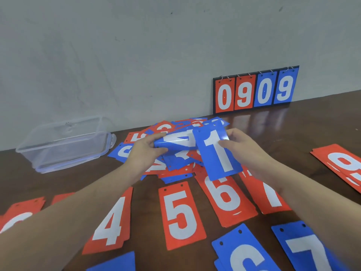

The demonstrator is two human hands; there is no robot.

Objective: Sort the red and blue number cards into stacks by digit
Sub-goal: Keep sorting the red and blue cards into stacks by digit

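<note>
My right hand (241, 145) pinches a blue card with digit 1 (217, 153), held above the table. My left hand (145, 151) grips a bent blue card (175, 140) lifted from the mixed pile of red and blue cards (175, 165) at the table's middle. In front lie sorted red stacks: a 4 (111, 220), a 5 (181, 214), a 6 (226, 198) and a 7 (269, 196). Blue stacks of 6 (244, 253) and 7 (308, 249) lie nearest me. A red 9 stack (343, 165) sits at the right.
A clear plastic box (64, 143) with its lid under it stands at the left by the wall. A flip scoreboard reading 0909 (256, 90) leans against the wall at the back. More red cards (21, 214) lie at the far left, a blue card (117, 263) at the bottom edge.
</note>
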